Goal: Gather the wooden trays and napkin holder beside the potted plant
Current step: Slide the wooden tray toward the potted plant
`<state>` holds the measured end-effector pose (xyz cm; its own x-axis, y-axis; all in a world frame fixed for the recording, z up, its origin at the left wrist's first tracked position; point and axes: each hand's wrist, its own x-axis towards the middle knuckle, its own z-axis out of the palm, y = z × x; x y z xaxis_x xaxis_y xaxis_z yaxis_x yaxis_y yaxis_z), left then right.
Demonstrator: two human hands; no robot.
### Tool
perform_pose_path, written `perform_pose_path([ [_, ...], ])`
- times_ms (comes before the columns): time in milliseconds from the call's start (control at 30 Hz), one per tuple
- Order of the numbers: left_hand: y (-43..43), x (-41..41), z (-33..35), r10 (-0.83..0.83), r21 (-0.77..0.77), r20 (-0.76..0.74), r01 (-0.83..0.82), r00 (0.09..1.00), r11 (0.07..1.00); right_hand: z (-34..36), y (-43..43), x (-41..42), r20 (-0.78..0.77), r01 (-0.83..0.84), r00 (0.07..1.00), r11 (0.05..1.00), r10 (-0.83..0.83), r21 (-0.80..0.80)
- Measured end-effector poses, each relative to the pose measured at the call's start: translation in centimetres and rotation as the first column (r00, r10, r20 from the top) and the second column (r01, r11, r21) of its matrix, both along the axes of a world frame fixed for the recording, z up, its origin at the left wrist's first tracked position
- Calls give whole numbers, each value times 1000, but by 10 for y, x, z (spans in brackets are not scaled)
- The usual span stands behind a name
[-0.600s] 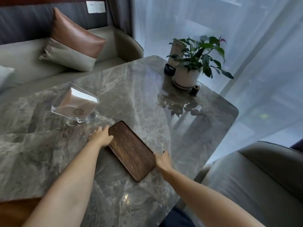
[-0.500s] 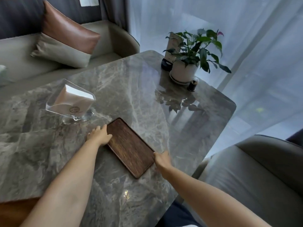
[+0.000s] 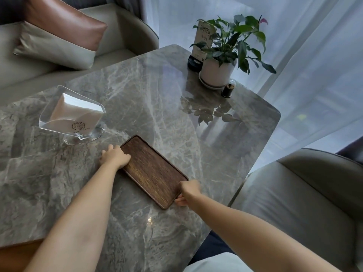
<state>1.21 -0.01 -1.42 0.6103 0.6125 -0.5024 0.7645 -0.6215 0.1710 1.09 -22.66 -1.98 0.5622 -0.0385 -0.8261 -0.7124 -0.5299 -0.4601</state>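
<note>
A grey marble worktop (image 3: pixel 157 91) fills most of the view, with a sofa (image 3: pixel 121 30) and cushion (image 3: pixel 59 34) behind it and a grey armchair (image 3: pixel 306 193) at its right. A dark wooden tray (image 3: pixel 154 170) lies flat and diagonal near the worktop's near-middle, well apart from the potted plant (image 3: pixel 225 54) at the far right corner. A clear napkin holder (image 3: pixel 73 114) full of white napkins stands upright left of the tray, also far from the plant. The left hand (image 3: pixel 115 158) rests curled on the tray's far-left edge; the right hand (image 3: pixel 188 191) grips its near-right end, fingers closed over the rim. A small dark jar (image 3: pixel 227 89) stands just beside the plant's saucer.
</note>
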Motion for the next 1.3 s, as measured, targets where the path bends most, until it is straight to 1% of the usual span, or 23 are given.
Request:
perform_pose_path([
  [233, 2, 8, 5, 106, 21, 3, -106, 994, 994, -12, 1, 7, 89, -49, 995, 999, 51, -21],
  [400, 8, 25, 16, 121, 33, 29, -121, 992, 992, -7, 3, 33, 136, -75, 988, 997, 73, 9],
  [633, 5, 80, 33, 123, 39, 106, -128, 987, 991, 16, -9, 105, 262, -97, 962, 993, 75, 72],
  [867, -11, 168, 41, 124, 12, 192, -129, 974, 992, 27, -32, 198, 350, -76, 936, 994, 43, 81],
  [1000, -25, 223, 41, 102, 33, 204, -111, 974, 993, 26, -46, 249, 355, -59, 934, 995, 27, 79],
  [1300, -47, 319, 22, 51, 21, 194, -56, 980, 998, 9, -69, 342, 289, -67, 957, 995, 42, 76],
])
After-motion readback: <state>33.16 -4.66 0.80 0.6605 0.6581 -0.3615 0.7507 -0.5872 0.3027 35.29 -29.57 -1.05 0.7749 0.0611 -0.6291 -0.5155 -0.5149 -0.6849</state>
